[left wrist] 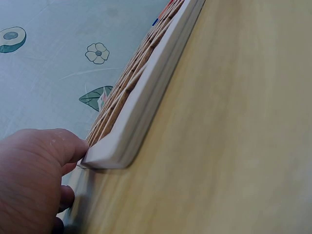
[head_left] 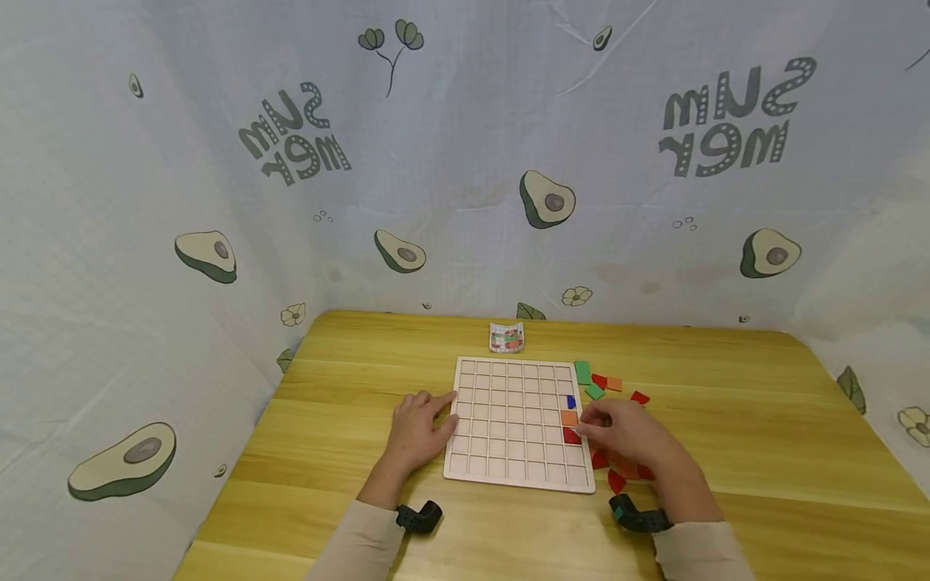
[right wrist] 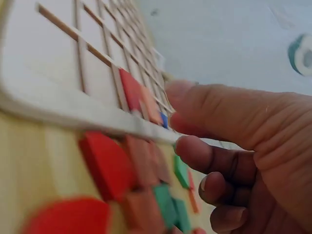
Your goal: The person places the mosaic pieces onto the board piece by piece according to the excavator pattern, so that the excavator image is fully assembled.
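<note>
Two hands at a gridded board on a wooden table

Nearest, loose red and orange tiles [head_left: 626, 470] lie under the right hand [head_left: 630, 436], at the board's four o'clock; its fingers curl at the right rim beside the red tile [head_left: 571, 436], grip contents unclear. The left hand [head_left: 417, 424], fingers relaxed, rests against the grid board [head_left: 512, 420] at nine o'clock. Beyond, orange [head_left: 569, 418] and blue [head_left: 571, 402] tiles fill cells.

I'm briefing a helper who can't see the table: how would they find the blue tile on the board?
Start at the pale grid board in the middle of the wooden table, then go to its rightmost column, beside the right hand. Three tiles sit there in a row: the blue tile is farthest from the person, with an orange tile and a red tile below it. It is the only blue piece in view.
</note>
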Available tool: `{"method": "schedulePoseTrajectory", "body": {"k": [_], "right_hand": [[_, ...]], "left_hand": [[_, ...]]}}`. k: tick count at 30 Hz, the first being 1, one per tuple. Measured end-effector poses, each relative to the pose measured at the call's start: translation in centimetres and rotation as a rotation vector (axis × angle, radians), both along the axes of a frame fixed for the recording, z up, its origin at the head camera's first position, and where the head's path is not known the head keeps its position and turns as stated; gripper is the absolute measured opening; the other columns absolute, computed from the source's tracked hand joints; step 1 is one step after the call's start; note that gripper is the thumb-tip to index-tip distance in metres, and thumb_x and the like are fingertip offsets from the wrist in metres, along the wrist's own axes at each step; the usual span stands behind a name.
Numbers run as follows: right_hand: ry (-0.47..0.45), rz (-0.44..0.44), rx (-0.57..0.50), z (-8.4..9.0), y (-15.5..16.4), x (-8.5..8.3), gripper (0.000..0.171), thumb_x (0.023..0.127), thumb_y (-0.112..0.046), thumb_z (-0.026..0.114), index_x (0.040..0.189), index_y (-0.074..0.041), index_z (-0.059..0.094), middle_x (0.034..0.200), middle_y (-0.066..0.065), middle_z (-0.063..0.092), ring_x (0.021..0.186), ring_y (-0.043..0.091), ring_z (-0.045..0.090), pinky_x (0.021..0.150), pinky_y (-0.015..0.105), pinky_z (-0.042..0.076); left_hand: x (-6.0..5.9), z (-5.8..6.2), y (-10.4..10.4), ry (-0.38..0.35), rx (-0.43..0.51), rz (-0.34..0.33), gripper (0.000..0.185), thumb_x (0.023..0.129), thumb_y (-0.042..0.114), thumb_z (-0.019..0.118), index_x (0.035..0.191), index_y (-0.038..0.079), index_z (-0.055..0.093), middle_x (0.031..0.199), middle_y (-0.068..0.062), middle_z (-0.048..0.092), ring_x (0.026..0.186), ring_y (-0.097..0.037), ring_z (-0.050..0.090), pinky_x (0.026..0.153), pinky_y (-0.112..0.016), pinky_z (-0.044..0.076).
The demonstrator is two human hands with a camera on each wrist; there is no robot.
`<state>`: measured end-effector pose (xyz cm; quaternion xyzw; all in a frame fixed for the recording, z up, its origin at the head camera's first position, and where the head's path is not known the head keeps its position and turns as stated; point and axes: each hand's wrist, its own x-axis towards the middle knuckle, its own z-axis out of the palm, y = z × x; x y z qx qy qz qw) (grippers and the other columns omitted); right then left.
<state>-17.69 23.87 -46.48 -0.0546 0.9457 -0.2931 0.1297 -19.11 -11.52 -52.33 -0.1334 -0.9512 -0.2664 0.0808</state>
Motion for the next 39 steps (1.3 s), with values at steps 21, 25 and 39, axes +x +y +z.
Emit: {"method": "schedulePoseTrajectory", "body": {"k": [21, 25, 39], "right_hand": [[0.008, -0.178, 0.067, -0.2, 7.6, 0.3, 0.037, 0.094, -0.034, 0.072, 0.111, -0.001, 0.067, 0.093, 0.009, 0.062, 0.085, 0.024, 0.054, 0.071, 0.033, 0.044], [-0.005, -0.184, 0.067, -0.4, 7.4, 0.2, 0.039, 0.094, -0.033, 0.072, 0.113, 0.001, 0.067, 0.096, 0.012, 0.063, 0.086, 0.025, 0.055, 0.073, 0.035, 0.046], [0.017, -0.165, 0.069, -1.0, 7.1, 0.0, 0.038, 0.094, -0.031, 0.073, 0.116, -0.001, 0.067, 0.092, 0.008, 0.062, 0.083, 0.023, 0.054, 0.069, 0.032, 0.043]], "left_hand": [[0.1, 0.0, -0.1, 0.001, 0.011, -0.002, 0.043, 0.097, 0.038, 0.063, 0.137, 0.024, 0.067, 0.097, 0.001, 0.063, 0.084, -0.014, 0.044, 0.078, -0.033, 0.032], [0.1, 0.0, 0.0, 0.011, 0.009, -0.004, 0.042, 0.097, 0.037, 0.063, 0.137, 0.024, 0.068, 0.096, 0.001, 0.063, 0.083, -0.014, 0.044, 0.078, -0.033, 0.033], [0.1, -0.1, -0.1, 0.013, 0.013, -0.008, 0.042, 0.096, 0.037, 0.064, 0.137, 0.024, 0.068, 0.096, 0.001, 0.063, 0.083, -0.014, 0.044, 0.078, -0.033, 0.032]]}}
